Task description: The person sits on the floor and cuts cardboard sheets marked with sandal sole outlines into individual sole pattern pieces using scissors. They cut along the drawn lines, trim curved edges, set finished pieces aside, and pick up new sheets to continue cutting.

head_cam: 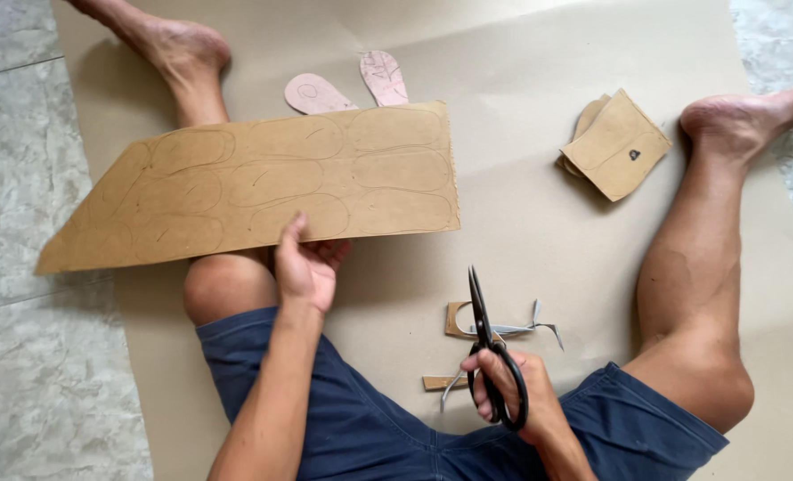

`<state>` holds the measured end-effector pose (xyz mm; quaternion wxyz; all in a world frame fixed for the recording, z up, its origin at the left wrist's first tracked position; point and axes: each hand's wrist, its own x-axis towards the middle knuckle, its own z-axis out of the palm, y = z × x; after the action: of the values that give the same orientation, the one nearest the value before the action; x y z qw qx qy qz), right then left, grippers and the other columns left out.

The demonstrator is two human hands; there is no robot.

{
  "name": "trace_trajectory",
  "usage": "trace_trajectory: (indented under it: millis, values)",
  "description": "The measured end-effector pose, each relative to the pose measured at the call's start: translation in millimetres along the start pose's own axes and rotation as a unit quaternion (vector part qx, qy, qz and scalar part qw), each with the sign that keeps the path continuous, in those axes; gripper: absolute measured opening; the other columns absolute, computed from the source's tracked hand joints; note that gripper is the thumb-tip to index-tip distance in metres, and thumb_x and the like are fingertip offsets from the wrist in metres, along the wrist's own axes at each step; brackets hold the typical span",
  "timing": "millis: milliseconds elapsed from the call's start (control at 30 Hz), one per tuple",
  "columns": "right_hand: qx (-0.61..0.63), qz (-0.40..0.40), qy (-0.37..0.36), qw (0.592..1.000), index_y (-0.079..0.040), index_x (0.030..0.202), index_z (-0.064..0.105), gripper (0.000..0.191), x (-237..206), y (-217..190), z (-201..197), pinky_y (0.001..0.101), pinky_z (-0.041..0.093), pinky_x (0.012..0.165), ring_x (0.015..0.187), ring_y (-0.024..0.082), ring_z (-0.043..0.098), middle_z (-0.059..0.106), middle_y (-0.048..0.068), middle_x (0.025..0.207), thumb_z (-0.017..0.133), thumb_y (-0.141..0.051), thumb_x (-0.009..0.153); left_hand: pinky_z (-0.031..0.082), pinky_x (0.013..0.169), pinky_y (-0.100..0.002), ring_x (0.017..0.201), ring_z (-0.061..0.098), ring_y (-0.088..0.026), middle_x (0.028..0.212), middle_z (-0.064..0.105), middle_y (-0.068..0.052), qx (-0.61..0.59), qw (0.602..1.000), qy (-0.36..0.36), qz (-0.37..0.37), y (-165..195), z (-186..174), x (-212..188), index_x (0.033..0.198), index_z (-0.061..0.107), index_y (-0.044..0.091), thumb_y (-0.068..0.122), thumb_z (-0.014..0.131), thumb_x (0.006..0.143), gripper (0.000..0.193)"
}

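Below, by label:
Left hand (307, 267): closed on the lower edge of the board (254, 183), thumb on top, fingers underneath.
Board: brown sheet with oval outlines drawn on it, lifted and tilted above the left knee, over the left side of the paper (521, 205).
Right hand (512, 392): fingers through the loops of the scissors (490, 347), grip closed around them; blades shut or nearly so, tips aimed at the board.
Nearby: offcuts (494, 330) on the paper just under the blades; stack of cut pieces (617, 142) toward the right edge; two pink templates (343, 87) peeking out behind the board.
Risk: held by one edge only, likely to sag or swing under the first cut; wandering off a drawn line; blade tips close to the bare thigh and left fingers.
Hidden: left fingers under the board; most of both templates; marks on the templates too faint to make out; exact blade gap unclear.
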<state>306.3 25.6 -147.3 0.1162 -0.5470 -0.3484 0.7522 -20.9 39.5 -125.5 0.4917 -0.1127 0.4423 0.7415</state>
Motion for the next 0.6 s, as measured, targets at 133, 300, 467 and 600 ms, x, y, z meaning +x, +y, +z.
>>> trace_trajectory:
  millis: [133,300,467,600]
  values:
    - [-0.016,0.044,-0.008,0.999,0.007,0.093,0.074,0.049,-10,17,3,0.0319,0.042,0.036,0.040,0.018,0.056,0.062,0.012,0.055,0.058,-0.039,0.095,0.061,0.077,-0.042,0.092,0.072,-0.024,0.104,0.074,-0.009,0.009,0.999,-0.039,-0.012,22,0,14,0.114,0.065,0.008,0.021,0.064,0.094,0.024]
    - [-0.062,-0.115,-0.094,0.987,0.005,0.105,0.071,0.065,-5,8,26,0.0289,0.046,0.052,0.054,0.016,0.058,0.062,0.008,0.065,0.044,-0.055,0.101,0.061,0.091,-0.048,0.099,0.071,-0.026,0.109,0.072,-0.012,0.062,0.983,-0.168,0.030,-4,-2,-5,0.116,0.068,0.000,0.011,0.065,0.101,0.019]
    - [-0.094,-0.265,-0.121,0.952,0.003,0.128,0.063,0.082,-9,-18,54,0.0309,0.049,0.081,0.086,0.016,0.061,0.063,0.006,0.089,0.040,-0.070,0.098,0.060,0.092,-0.044,0.102,0.073,-0.025,0.112,0.074,-0.015,0.031,0.982,-0.184,-0.022,-34,-2,-55,0.115,0.071,-0.002,0.012,0.062,0.098,0.024]
    - [-0.155,-0.307,-0.079,0.936,0.001,0.131,0.062,0.091,-15,-42,65,0.0314,0.047,0.084,0.091,0.016,0.057,0.062,0.004,0.094,0.040,-0.078,0.095,0.061,0.092,-0.045,0.101,0.072,-0.027,0.112,0.074,-0.018,0.065,0.978,-0.196,0.014,-39,-4,-82,0.114,0.072,-0.006,0.011,0.062,0.101,0.023]
